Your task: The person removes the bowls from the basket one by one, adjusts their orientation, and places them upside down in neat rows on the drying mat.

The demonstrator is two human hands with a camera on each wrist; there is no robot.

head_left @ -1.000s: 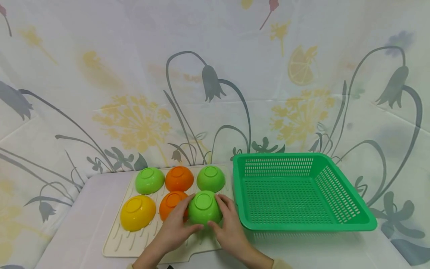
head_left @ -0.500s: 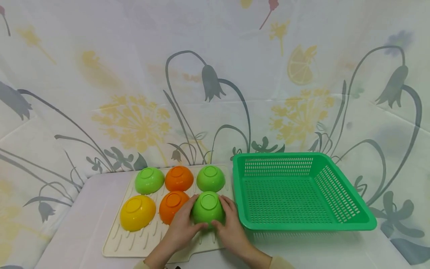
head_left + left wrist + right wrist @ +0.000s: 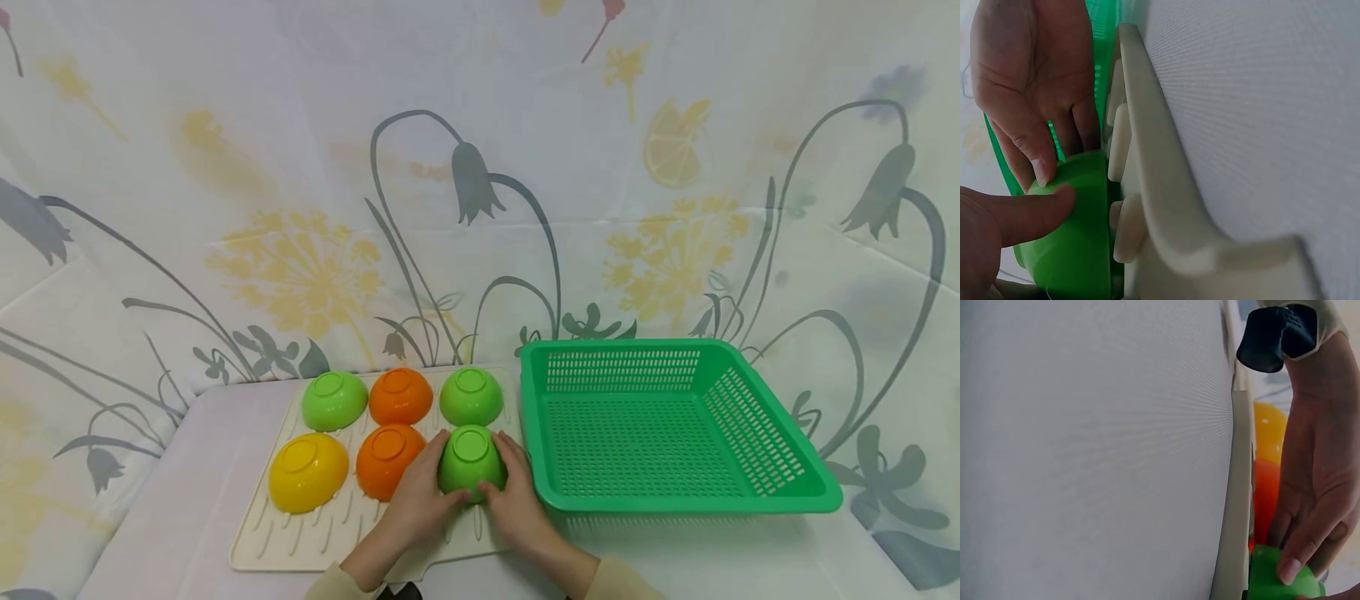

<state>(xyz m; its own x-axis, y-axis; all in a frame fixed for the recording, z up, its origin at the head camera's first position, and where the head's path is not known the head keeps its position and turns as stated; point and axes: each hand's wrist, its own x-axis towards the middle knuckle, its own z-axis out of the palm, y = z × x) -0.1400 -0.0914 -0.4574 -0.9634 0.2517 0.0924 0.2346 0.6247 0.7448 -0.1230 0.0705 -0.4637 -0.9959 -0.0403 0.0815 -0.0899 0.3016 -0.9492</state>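
Observation:
Upside down at the front right of a cream ridged draining tray [image 3: 292, 554] is a green bowl [image 3: 474, 463], its foot ring facing up. My left hand [image 3: 422, 498] holds its left side, and my right hand [image 3: 519, 493] holds its right side. Both thumbs press on the near wall, as the left wrist view also shows on the green bowl [image 3: 1082, 231]. The bowl's rim lies close along the tray's ridges there. An orange bowl [image 3: 386, 467] sits just left of my left hand, which overlaps its edge.
More upturned bowls stand on the tray: a yellow bowl [image 3: 307, 473] at front left, then a green bowl [image 3: 333, 402], an orange bowl [image 3: 401, 397] and another green bowl [image 3: 471, 398] along the back. A green perforated basket [image 3: 675, 504] is close to the tray's right edge.
Both hands and the front green bowl have shifted a little to the right, opening a gap from the front orange bowl. The other bowls and the basket have stayed put.

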